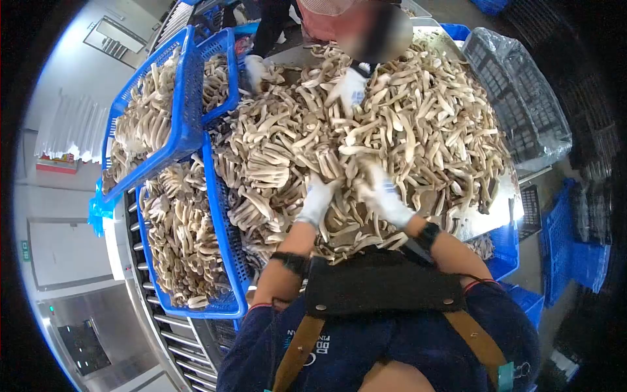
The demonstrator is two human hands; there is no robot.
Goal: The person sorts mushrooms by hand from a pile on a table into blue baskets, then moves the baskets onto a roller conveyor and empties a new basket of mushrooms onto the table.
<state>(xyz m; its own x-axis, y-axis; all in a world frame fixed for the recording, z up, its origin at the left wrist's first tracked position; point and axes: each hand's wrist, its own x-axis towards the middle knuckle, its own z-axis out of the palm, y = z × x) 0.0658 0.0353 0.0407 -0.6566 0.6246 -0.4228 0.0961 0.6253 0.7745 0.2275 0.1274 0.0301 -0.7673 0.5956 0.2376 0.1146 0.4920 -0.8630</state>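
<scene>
Wearer's two hands (pixel 318 199) (pixel 386 200), one mushroom heap (pixel 398 134)

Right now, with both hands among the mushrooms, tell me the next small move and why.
I'd probably have the right hand bring a few loose mushrooms toward the left hand and line them up. The gloved hands are close together, and a fairly neat row of mushrooms lies to the left, while those to the right lie at all angles.

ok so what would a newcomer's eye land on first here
Most likely the big heap of mushrooms filling the centre. Next, the wearer's white-gloved left hand and right hand at its near side, then the blue baskets holding more mushrooms at picture left.
</scene>
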